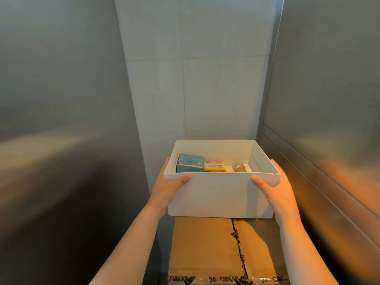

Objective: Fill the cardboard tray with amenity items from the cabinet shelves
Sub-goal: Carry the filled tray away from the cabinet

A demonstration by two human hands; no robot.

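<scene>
The tray (221,194) is gripped at both near corners: the left hand (168,188) is wrapped round the left one, the right hand (275,192) round the right, with thumbs pressed on its near wall. Inside it, a blue box (190,163), a yellow packet (214,166) and a grey item (241,168) are seen in a row. A carton (205,247) is seen below the tray.

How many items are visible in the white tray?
3: blue box left, yellow packet middle, grey item right. The near wall of the tray may hide more.
</scene>
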